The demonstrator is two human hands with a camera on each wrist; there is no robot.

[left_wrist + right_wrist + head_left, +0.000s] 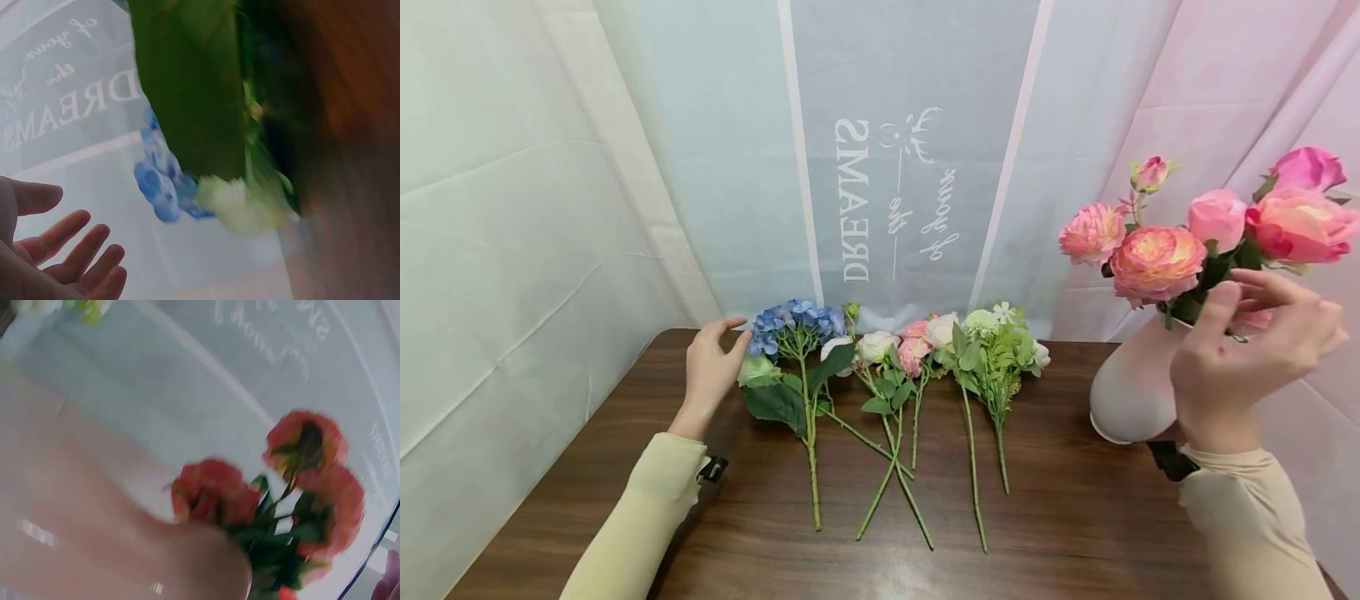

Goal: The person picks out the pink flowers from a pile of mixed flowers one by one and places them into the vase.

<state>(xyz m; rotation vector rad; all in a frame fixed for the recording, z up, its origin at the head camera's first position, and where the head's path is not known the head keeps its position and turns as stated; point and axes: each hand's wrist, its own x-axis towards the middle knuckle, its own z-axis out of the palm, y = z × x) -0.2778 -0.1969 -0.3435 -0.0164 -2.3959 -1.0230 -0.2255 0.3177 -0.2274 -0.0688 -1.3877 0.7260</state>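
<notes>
My left hand [711, 367] is at the far left of the flower row, beside a blue hydrangea [797, 321] with large dark leaves. In the left wrist view its fingers are relaxed, apart from the hydrangea petals [156, 187] and a pale green bloom [231, 203]. At the right, a white vase [1127, 387] holds pink and coral flowers [1157, 262]. My right hand [1255, 358] is in front of the vase's mouth, partly hiding it, with loosely bent fingers and nothing visibly gripped. The right wrist view shows the blurred vase [137, 544] and only fingertips at the right edge.
On the brown wooden table [1060, 533] lie more stems: white roses [877, 346], a pink flower [914, 354] and a green-and-white spray [1000, 358]. Some stems cross. A printed curtain [895, 67] hangs behind the table, with pale fabric at both sides.
</notes>
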